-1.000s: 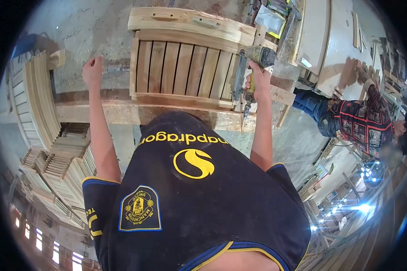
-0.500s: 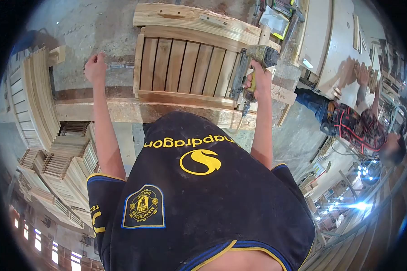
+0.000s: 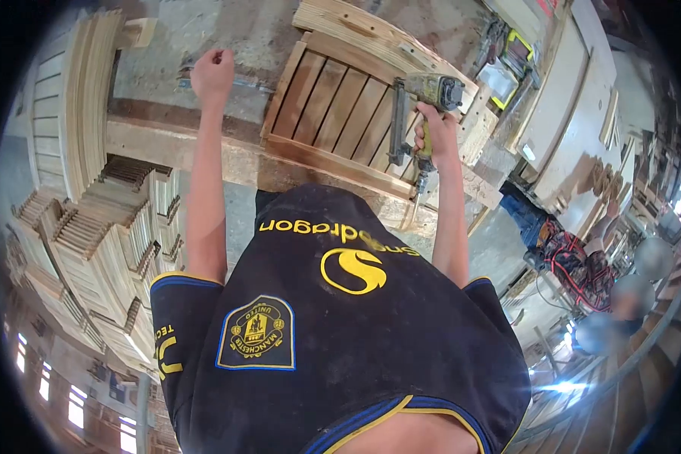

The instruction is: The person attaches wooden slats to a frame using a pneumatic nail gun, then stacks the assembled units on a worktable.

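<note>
My right hand (image 3: 436,130) is closed around the grip of the nail gun (image 3: 420,113), which stands on the slatted wooden panel (image 3: 340,113) on the tabletop (image 3: 174,144). My left hand (image 3: 213,72) is curled shut, empty, resting beside a metal clamp (image 3: 238,79).

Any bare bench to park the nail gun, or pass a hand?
Free: the grey benchtop between the left hand and the slatted panel, though a metal bar lies by that hand. Crowded: right of the panel, where the right hand grips the nail gun among tools and offcuts.
</note>
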`<state>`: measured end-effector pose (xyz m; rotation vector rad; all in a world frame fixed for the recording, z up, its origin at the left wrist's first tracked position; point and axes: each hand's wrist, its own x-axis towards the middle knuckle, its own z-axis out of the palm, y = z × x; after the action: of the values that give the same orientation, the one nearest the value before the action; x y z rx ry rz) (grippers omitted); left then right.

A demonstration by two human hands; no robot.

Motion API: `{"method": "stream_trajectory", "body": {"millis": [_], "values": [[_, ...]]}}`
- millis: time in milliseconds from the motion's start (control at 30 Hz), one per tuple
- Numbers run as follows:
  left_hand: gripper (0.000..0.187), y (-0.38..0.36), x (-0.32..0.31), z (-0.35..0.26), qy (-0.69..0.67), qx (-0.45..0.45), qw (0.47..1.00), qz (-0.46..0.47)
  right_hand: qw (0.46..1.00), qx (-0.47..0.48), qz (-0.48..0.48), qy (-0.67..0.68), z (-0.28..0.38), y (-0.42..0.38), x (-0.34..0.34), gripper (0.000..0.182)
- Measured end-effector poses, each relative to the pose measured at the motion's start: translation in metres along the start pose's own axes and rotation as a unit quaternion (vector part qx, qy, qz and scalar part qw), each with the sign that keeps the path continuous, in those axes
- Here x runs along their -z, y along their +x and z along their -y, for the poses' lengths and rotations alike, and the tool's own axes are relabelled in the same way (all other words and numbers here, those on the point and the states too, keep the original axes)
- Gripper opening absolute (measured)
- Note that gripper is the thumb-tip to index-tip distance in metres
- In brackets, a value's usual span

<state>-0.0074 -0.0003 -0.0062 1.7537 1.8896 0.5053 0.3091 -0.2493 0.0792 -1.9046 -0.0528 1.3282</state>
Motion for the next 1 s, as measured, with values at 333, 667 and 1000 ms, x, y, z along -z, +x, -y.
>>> {"method": "stream_trajectory", "body": {"millis": [333, 667, 1000], "values": [[0.029, -0.007, 0.002, -0.007, -0.032, -0.009, 0.999, -0.027, 0.997, 0.022, 0.050, -0.053, 0.022, 0.013, -0.068, 0.024], [0.024, -0.010, 0.000, -0.011, -0.062, -0.007, 0.997, -0.054, 0.993, 0.034, 0.098, -0.049, 0.049, 0.028, -0.124, 0.023], [0.024, -0.010, 0.009, -0.015, 0.054, -0.029, 0.997, 0.040, 0.984, 0.039, 0.107, -0.136, 0.028, -0.003, -0.113, 0.019]]}}
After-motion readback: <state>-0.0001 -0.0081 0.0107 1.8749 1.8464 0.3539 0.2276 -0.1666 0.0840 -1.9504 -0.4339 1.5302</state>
